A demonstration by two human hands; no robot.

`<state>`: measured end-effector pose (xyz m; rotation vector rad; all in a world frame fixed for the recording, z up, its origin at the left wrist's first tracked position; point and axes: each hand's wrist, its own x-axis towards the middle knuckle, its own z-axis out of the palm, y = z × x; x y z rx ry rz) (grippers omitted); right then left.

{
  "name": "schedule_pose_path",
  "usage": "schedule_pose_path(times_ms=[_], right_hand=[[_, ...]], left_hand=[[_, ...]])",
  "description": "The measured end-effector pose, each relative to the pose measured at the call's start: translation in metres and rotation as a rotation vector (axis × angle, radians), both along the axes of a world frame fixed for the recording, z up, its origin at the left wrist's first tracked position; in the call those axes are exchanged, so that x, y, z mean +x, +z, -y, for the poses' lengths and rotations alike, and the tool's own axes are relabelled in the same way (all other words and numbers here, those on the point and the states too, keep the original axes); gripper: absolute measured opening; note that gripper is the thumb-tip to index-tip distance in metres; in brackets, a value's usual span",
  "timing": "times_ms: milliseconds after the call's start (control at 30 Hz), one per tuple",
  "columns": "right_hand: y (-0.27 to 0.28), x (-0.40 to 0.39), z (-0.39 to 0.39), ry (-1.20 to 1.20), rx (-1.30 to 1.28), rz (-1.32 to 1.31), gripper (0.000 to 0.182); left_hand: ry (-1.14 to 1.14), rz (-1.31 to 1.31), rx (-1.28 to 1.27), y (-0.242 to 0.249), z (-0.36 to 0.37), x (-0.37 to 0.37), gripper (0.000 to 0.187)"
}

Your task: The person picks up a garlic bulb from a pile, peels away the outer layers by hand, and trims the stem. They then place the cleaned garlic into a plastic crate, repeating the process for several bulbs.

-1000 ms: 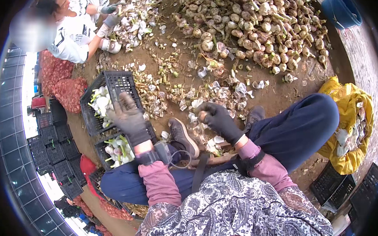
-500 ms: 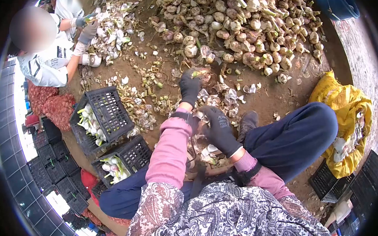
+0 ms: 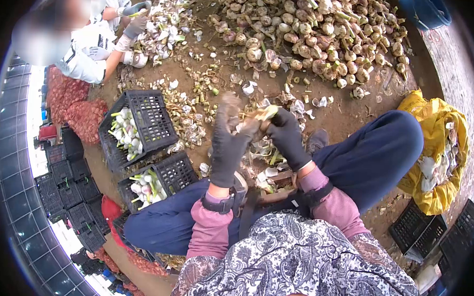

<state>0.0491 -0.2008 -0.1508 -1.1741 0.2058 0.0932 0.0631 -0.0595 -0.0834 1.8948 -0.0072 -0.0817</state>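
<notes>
Both my hands wear dark gloves and meet in front of my knees. My left hand (image 3: 227, 142) and my right hand (image 3: 286, 135) grip the same garlic bulb (image 3: 259, 116), its pale skin and stalk showing between the fingers. A large heap of unpeeled garlic bulbs (image 3: 316, 35) lies on the dirt floor beyond the hands. Peeled skins and cut stalks (image 3: 196, 109) are scattered around my feet.
Two black crates (image 3: 148, 120) (image 3: 175, 172) holding cleaned white bulbs stand to my left. Another person (image 3: 88, 41) in gloves sits at the far left by a smaller garlic pile. A yellow bag (image 3: 435, 151) lies right, with more stacked crates (image 3: 66, 193) and red mesh sacks (image 3: 72, 106).
My left hand went from the crates out to the heap, then came back holding a bulb; now both hands hold it in front of me.
</notes>
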Motion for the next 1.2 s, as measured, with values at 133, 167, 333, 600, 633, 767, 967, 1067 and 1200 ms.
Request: schedule_pose_path(times_ms=[133, 167, 333, 600, 633, 767, 967, 1067, 1200], right_hand=[[-0.013, -0.010, 0.010, 0.081, 0.162, -0.074, 0.020], [-0.010, -0.010, 0.009, 0.122, 0.128, -0.025, 0.020], [0.010, -0.022, 0.003, 0.194, 0.253, 0.059, 0.028], [0.040, -0.019, 0.002, 0.324, 0.221, 0.073, 0.031], [0.041, -0.019, 0.003, 0.328, 0.250, 0.036, 0.030], [0.065, -0.022, 0.007, 0.307, 0.299, 0.066, 0.026], [0.013, -0.023, 0.007, 0.258, 0.005, 0.115, 0.013], [0.043, -0.026, 0.003, -0.008, -0.638, 0.473, 0.019], [0.057, -0.022, 0.003, 0.039, -0.679, 0.471, 0.030]], left_hand=[[-0.065, -0.100, -0.035, 0.001, -0.029, -0.020, 0.079], [-0.048, -0.138, -0.092, 0.004, -0.029, -0.028, 0.079], [0.024, 0.009, -0.063, 0.006, -0.016, -0.045, 0.084], [0.018, 0.278, 0.176, 0.012, -0.019, -0.058, 0.085], [0.021, 0.281, 0.174, 0.011, -0.020, -0.059, 0.085], [0.019, 0.254, 0.062, 0.005, -0.023, -0.058, 0.089], [0.095, 0.087, -0.209, 0.028, -0.012, -0.060, 0.062], [0.091, -0.254, -0.784, -0.001, -0.034, -0.060, 0.042], [0.114, -0.440, -1.028, -0.003, -0.027, -0.055, 0.037]])
